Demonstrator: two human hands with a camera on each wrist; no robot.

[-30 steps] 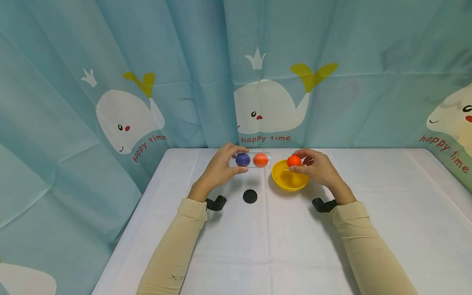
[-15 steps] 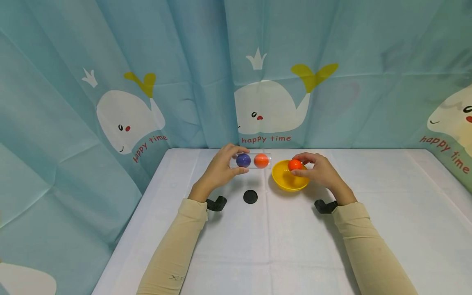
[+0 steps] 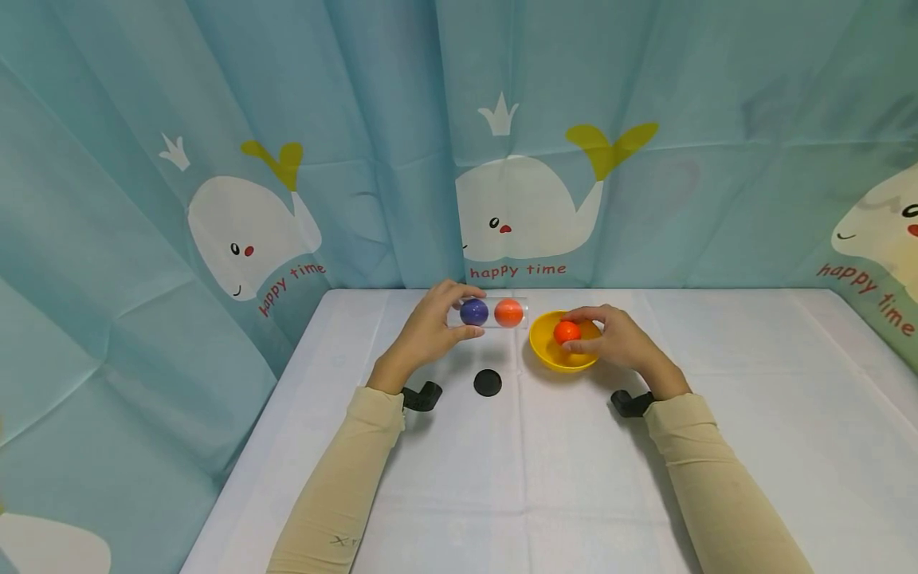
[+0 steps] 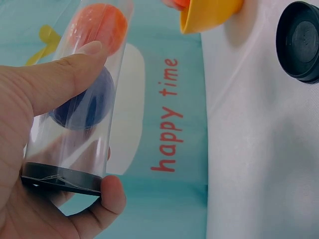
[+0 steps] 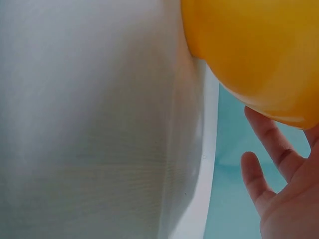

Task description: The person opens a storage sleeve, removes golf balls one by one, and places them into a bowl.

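My left hand [image 3: 430,323] grips a clear plastic tube [image 4: 65,144], which lies sideways in the head view. Inside it a dark blue ball [image 3: 474,312] sits nearer the palm and an orange ball [image 3: 508,312] farther right. A black cap [image 4: 62,178] covers the tube's end by the palm. Low in the yellow bowl [image 3: 562,364], my right hand [image 3: 622,341] pinches another orange ball [image 3: 566,332] between thumb and fingers. In the right wrist view the bowl's outer wall hides this ball, and two fingers spread outside the rim.
A round black lid [image 3: 488,383] lies on the white tabletop [image 3: 459,486], in front of the tube. Behind the table's far edge hangs a light blue curtain [image 3: 402,199] printed with whales. Black mounts [image 3: 423,396] stick out at both wrists.
My right hand has lowered the orange ball from above the bowl's far rim into the bowl, shifting slightly toward me. The left hand and tube have hardly moved.
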